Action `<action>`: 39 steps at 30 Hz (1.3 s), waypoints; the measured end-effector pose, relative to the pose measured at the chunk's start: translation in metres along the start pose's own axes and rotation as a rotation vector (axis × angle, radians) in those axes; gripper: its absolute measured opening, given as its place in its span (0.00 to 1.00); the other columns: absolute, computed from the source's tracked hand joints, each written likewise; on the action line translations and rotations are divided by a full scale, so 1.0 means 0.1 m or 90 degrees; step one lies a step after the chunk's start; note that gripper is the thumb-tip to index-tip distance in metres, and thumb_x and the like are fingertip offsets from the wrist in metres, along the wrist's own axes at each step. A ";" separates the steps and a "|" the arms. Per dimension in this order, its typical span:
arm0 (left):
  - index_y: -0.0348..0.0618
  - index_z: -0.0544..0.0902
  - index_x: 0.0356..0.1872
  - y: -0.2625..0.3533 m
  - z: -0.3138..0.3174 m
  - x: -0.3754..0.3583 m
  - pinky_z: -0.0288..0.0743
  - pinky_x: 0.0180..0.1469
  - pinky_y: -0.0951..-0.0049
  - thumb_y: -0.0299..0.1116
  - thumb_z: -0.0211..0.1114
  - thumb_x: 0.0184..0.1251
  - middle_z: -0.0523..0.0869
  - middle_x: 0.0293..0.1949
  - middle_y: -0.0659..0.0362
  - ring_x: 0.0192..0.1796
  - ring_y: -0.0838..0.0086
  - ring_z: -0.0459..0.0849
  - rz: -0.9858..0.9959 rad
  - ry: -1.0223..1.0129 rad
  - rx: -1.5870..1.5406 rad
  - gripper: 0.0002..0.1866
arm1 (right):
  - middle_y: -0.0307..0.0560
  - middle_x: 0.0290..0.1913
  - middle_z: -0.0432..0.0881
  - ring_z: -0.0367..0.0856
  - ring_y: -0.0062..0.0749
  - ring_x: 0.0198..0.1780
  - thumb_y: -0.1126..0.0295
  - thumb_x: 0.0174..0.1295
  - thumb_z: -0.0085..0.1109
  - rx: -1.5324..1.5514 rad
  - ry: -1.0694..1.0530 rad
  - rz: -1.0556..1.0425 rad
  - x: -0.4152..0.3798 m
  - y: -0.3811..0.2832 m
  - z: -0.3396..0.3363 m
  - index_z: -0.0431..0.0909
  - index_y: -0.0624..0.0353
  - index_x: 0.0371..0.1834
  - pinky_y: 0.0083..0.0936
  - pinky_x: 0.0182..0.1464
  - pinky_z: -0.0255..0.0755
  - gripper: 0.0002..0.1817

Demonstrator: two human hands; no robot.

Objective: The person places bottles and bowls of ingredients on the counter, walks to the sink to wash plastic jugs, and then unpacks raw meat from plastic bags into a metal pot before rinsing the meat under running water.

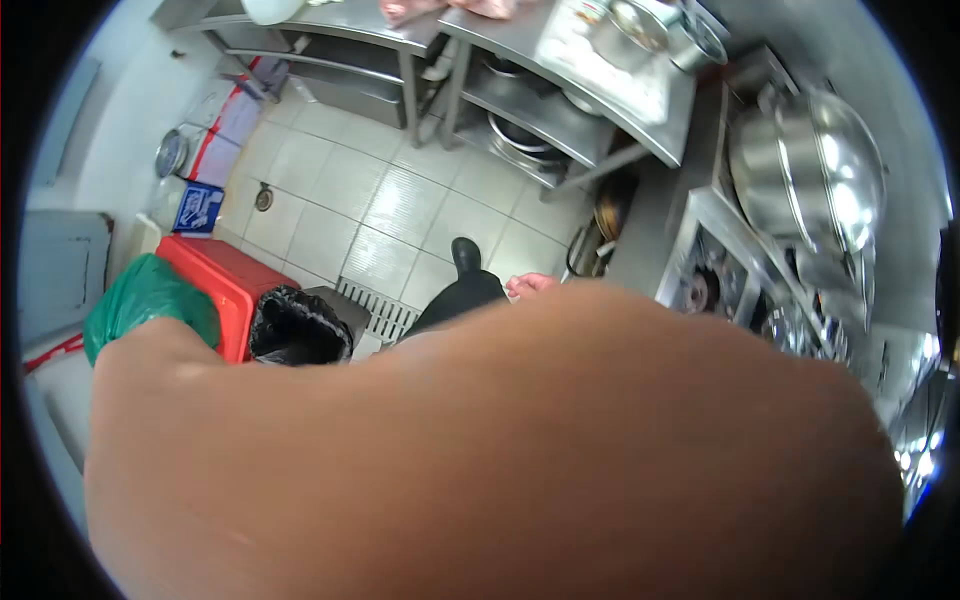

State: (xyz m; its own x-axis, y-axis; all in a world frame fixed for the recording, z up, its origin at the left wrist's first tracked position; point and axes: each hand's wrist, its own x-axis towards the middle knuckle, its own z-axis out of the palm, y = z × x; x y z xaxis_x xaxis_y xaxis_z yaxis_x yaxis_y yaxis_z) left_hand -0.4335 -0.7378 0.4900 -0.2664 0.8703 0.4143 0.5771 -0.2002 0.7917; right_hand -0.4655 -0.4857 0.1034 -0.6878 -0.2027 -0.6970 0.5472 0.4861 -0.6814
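Bare arm (480, 440) fills foreground. Metal worktop (560, 80) beyond tiled floor; large steel pot (790, 175) at right. Red container (235, 275) at left, green bag (150, 290) beside it, overlapped by arm; contact unclear. Hands: one (530, 286) partly visible beyond arm, fingers curled, other hidden; grip of either cannot be told

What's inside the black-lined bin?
Only folds of the black liner show; deeper in is too dark to tell. Blurred bare skin close to the camera covers the lower outside.
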 end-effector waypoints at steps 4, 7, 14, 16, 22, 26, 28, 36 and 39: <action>0.38 0.85 0.50 -0.17 -0.69 -0.29 0.81 0.42 0.72 0.42 0.70 0.71 0.89 0.41 0.54 0.39 0.70 0.87 -0.131 0.131 0.067 0.18 | 0.41 0.35 0.87 0.80 0.22 0.33 0.52 0.71 0.64 -0.032 -0.108 -0.083 0.95 -0.28 0.10 0.87 0.64 0.41 0.24 0.39 0.75 0.22; 0.38 0.85 0.53 -0.53 -1.21 -0.90 0.81 0.43 0.72 0.42 0.71 0.70 0.90 0.43 0.54 0.41 0.70 0.88 -0.386 0.359 0.033 0.19 | 0.41 0.34 0.87 0.80 0.23 0.32 0.52 0.70 0.64 -0.092 -0.162 -0.097 1.30 -0.95 0.11 0.87 0.64 0.39 0.25 0.38 0.76 0.22; 0.29 0.77 0.65 -2.22 0.83 -3.92 0.80 0.55 0.67 0.48 0.71 0.71 0.89 0.47 0.48 0.50 0.67 0.87 -0.987 0.824 -0.028 0.33 | 0.44 0.31 0.87 0.82 0.24 0.31 0.52 0.72 0.61 -0.199 -0.181 -0.134 2.49 -1.92 0.26 0.87 0.64 0.38 0.27 0.36 0.76 0.22; 0.26 0.75 0.65 -2.12 0.78 -4.06 0.80 0.58 0.65 0.50 0.71 0.71 0.89 0.48 0.45 0.51 0.64 0.87 -0.986 0.967 -0.333 0.36 | 0.45 0.28 0.87 0.83 0.24 0.29 0.52 0.71 0.61 -0.191 -0.159 -0.163 2.79 -2.25 0.45 0.86 0.64 0.35 0.27 0.35 0.77 0.22; 0.29 0.64 0.75 -2.56 -1.36 -4.89 0.74 0.66 0.56 0.50 0.77 0.61 0.82 0.60 0.36 0.63 0.50 0.83 -0.887 0.933 0.271 0.49 | 0.42 0.27 0.86 0.82 0.21 0.29 0.66 0.68 0.64 -0.273 -0.118 -0.367 3.44 -3.78 1.40 0.86 0.64 0.35 0.23 0.33 0.75 0.11; 0.29 0.54 0.79 -2.79 -3.31 -4.87 0.73 0.67 0.54 0.49 0.81 0.56 0.78 0.63 0.36 0.64 0.48 0.81 -0.698 0.903 0.449 0.58 | 0.37 0.28 0.86 0.80 0.17 0.29 0.72 0.66 0.65 -0.130 -0.060 -0.367 3.81 -4.95 2.13 0.86 0.64 0.37 0.20 0.34 0.74 0.06; 0.27 0.52 0.79 -2.99 -4.07 -4.88 0.74 0.65 0.54 0.49 0.82 0.54 0.79 0.62 0.35 0.61 0.47 0.82 -0.659 0.878 0.511 0.61 | 0.37 0.30 0.86 0.79 0.16 0.30 0.72 0.66 0.65 -0.094 -0.027 -0.372 3.97 -5.30 2.26 0.86 0.65 0.39 0.19 0.35 0.75 0.06; 0.20 0.50 0.77 -3.97 -5.75 -4.89 0.78 0.55 0.52 0.41 0.75 0.60 0.86 0.46 0.34 0.47 0.42 0.85 -0.831 0.547 0.454 0.55 | 0.41 0.37 0.87 0.82 0.19 0.37 0.71 0.66 0.69 0.039 0.144 -0.412 4.68 -6.24 2.52 0.85 0.68 0.49 0.19 0.43 0.77 0.13; 0.31 0.60 0.77 -4.13 -5.96 -5.43 0.79 0.56 0.52 0.37 0.72 0.62 0.87 0.48 0.38 0.50 0.43 0.86 -0.642 0.614 0.457 0.45 | 0.42 0.39 0.88 0.83 0.20 0.39 0.71 0.67 0.68 0.088 0.210 -0.428 5.28 -6.48 2.45 0.85 0.68 0.51 0.19 0.45 0.78 0.14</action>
State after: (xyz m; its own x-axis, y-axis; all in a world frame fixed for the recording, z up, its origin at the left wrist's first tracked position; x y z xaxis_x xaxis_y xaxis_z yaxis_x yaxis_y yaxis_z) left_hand -0.9868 -1.3959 0.2056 -0.9659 -0.1530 0.2086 0.0213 0.7564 0.6537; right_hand -1.0664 -1.1156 0.1227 -0.9892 -0.1422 -0.0345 0.0005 0.2324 -0.9726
